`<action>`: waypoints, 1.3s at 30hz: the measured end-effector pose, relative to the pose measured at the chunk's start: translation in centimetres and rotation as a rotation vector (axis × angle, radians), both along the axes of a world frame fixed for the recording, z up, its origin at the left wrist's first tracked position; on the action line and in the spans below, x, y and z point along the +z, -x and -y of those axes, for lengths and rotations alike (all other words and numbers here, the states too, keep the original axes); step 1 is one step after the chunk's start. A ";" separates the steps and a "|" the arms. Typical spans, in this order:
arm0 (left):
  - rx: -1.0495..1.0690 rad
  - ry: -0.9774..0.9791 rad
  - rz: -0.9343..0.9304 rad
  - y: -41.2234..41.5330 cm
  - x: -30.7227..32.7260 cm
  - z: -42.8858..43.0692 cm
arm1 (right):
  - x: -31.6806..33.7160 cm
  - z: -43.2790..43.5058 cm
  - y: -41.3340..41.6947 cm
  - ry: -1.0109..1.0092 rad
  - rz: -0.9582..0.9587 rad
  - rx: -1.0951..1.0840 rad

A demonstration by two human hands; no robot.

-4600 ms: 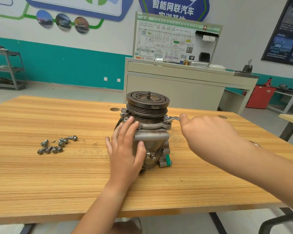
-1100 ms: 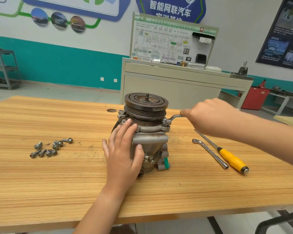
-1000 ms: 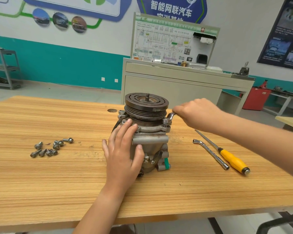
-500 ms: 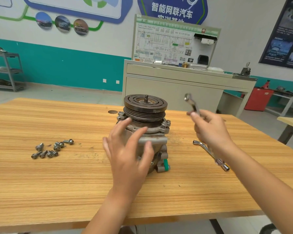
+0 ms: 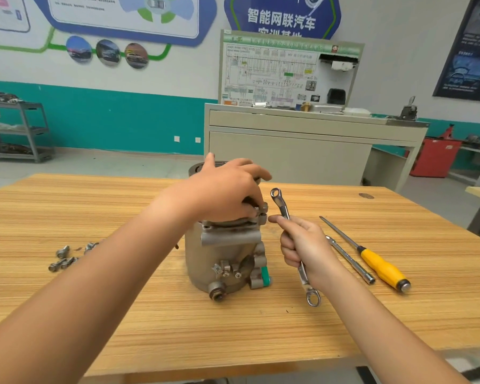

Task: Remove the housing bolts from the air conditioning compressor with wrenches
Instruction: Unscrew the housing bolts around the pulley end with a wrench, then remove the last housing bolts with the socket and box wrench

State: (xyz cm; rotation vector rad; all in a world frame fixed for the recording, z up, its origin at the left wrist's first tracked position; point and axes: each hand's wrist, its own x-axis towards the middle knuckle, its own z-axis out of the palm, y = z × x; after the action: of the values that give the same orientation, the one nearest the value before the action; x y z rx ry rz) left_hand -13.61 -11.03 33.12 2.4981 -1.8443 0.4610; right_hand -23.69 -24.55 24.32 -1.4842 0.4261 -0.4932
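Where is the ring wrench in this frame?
Head view: the ring wrench is gripped in the right hand, just right of the compressor and clear of it, left of the yellow-handled screwdriver.

Your compressor [image 5: 222, 259] stands upright on the table [image 5: 150, 328]. Your left hand [image 5: 225, 192] covers its top, fingers curled down to the flange's right edge; whether they pinch a bolt there, you cannot tell. Your right hand [image 5: 305, 245] grips the wrench [image 5: 281, 206] by its middle, just beside the compressor and clear of it, one ring end up, the other down above the table. Loose bolts [image 5: 63, 259] lie to the left, partly behind your forearm. A bar [image 5: 349, 259] and a screwdriver [image 5: 380, 267] lie to the right.
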 end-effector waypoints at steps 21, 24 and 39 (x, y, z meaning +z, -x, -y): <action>0.725 0.822 -0.490 -5.9 -10.8 -21.3 | -0.3 -1.5 -0.6 -0.098 0.094 -0.010; 0.932 0.863 -0.515 -7.4 -13.7 -23.6 | -0.2 -1.9 -1.1 -0.128 0.150 -0.023; 1.023 0.701 -0.464 -9.6 -14.6 -22.2 | 0.4 -3.3 -1.1 -0.096 0.244 -0.112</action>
State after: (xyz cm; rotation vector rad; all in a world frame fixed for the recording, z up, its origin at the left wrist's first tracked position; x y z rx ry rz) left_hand -4.02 11.17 18.50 2.4696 -0.0980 0.3587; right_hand -22.57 -21.25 24.68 -1.2942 0.3361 -0.7241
